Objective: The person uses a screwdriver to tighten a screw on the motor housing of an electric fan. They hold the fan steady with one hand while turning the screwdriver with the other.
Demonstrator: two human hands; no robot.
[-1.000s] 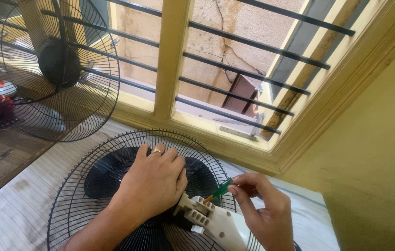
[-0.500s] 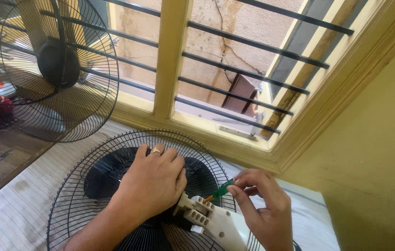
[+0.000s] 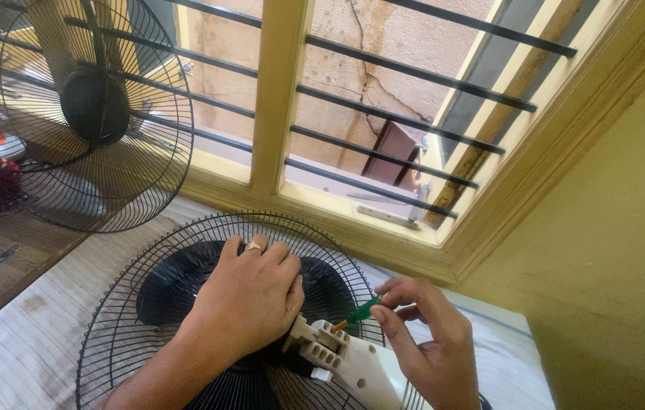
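Screwdriver [image 3: 360, 311], green-handled, sits pinched in your right hand [image 3: 425, 342], its long axis slanting down-left, tip at the white switch housing [image 3: 345, 357]. Your left hand [image 3: 250, 300] presses flat, fingers together, on the fan guard [image 3: 117, 319]. Nothing has visibly shifted since earlier.

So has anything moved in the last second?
Hardly anything. The right hand still pinches the small green-handled screwdriver at the white fan housing, and the left hand stays pressed on the fan's motor hub over the black wire grille.

2 fans [image 3: 262, 304] (1 screwdriver [image 3: 360, 311], 2 hands [image 3: 250, 300])
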